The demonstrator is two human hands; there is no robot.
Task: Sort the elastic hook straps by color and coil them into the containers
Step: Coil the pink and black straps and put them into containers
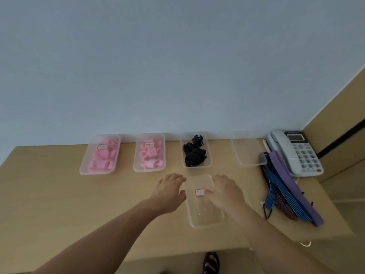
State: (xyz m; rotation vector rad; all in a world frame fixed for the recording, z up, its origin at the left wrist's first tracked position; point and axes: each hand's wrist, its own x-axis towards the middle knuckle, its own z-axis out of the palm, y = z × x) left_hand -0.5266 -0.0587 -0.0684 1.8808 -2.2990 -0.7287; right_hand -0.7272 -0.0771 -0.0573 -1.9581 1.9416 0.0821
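An empty clear container (205, 212) with a red-edged label lies on the wooden table in front of me. My left hand (170, 191) holds its left edge and my right hand (225, 191) holds its right edge, thumb by the label. Along the wall stand two containers of coiled pink straps (100, 155) (149, 153), one of black straps (194, 152), and an empty clear container (246, 149). A loose pile of blue, purple and red hook straps (284, 190) lies at the right.
A grey desk telephone (296, 151) sits at the back right corner next to the strap pile. The table's front edge (177, 254) runs close below my arms, with a sandalled foot (211, 263) showing under it. A wooden panel stands at the right.
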